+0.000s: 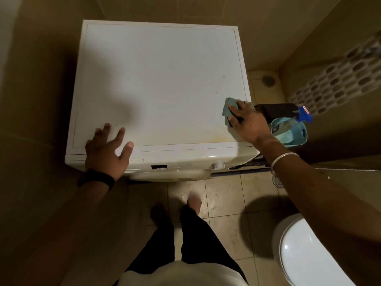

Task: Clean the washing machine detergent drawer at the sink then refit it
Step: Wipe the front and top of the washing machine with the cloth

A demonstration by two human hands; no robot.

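Note:
A white washing machine (160, 83) stands against the tiled wall, seen from above. My left hand (108, 150) rests flat with spread fingers on its front left corner, just above the detergent drawer front (135, 166), which sits closed in the panel. My right hand (248, 120) presses a folded green cloth (227, 109) onto the top near the right edge. Yellowish stains mark the top near that cloth.
A blue tub (296, 135) holding a spray bottle (300, 116) with a blue trigger sits on the floor right of the machine, beside a dark container (276, 110). A white toilet (305, 254) is at lower right. Floor drains (277, 180) lie in the tiles. My feet stand before the machine.

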